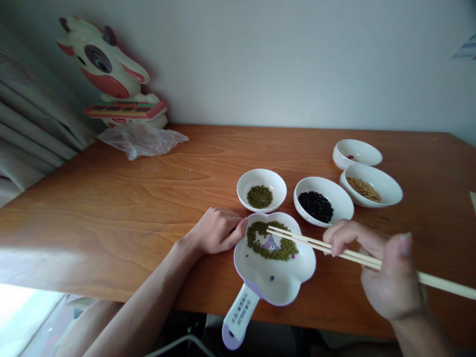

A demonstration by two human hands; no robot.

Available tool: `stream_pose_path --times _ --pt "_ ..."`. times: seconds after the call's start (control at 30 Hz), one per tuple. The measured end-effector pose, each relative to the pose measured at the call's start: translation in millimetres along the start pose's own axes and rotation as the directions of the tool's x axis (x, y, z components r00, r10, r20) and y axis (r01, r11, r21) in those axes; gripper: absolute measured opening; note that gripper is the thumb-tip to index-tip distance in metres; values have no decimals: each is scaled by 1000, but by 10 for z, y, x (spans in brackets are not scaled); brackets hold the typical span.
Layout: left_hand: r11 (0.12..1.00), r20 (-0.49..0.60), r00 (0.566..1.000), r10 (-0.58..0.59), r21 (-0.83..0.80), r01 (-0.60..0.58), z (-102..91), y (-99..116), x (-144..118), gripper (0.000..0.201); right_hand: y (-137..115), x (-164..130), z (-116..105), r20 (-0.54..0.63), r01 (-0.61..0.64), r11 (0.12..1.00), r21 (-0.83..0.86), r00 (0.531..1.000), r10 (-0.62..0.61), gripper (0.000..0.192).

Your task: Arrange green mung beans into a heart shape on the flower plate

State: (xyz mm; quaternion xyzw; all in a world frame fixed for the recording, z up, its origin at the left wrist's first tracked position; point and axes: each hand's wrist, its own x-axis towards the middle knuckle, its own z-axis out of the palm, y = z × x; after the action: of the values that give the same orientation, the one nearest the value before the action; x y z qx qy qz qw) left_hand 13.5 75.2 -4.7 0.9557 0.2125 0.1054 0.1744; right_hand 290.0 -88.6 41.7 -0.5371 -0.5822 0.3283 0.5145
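My right hand (393,283) grips the chopsticks (355,256), which point leftward over the green beans (275,254) in the plate (285,286) — my curled left hand (220,231) is nearer, touching the rim, whether gripping I cannot tell.

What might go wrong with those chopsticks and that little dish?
Small round green beans could slip from the thin chopsticks in the right hand. The handle of the dish juts past the edge of the table, so a knock might tip it. A dropped bean might land among the black beans nearby.
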Motion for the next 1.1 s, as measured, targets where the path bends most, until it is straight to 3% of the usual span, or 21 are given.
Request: stream_pose_path --times 0.2,0.37,0.5,0.73,0.87,0.97,1.1 --pt "999 -14 1000 27 -21 -27 -2 2 6 44 -57 386 79 -155 88 996 14 984 -84 74" --pt "999 -12 1000 19 -28 -19 5 -4 0 43 -61 530 171 -166 52 999 -2 985 -51 75" --pt "999 -11 1000 13 -33 -14 7 -1 -1 43 -100 376 204 -163 115 993 -31 980 -118 72" --pt "1000 -22 1000 18 -14 -18 -11 18 12 44 -62 -150 76 -19 195 977 -92 980 -197 67" --pt "1000 -17 1000 19 -9 -20 -17 27 17 44 -75 -262 69 -69 85 994 -64 994 -90 70" --pt "1000 -19 999 27 -9 -27 -12 23 13 45 -41 -275 116 20 -16 996 -91 1000 18 79" --pt "1000 -24 999 21 -12 -22 -2 7 4 44 62 -312 158 117 -30 996 -90 992 41 80"
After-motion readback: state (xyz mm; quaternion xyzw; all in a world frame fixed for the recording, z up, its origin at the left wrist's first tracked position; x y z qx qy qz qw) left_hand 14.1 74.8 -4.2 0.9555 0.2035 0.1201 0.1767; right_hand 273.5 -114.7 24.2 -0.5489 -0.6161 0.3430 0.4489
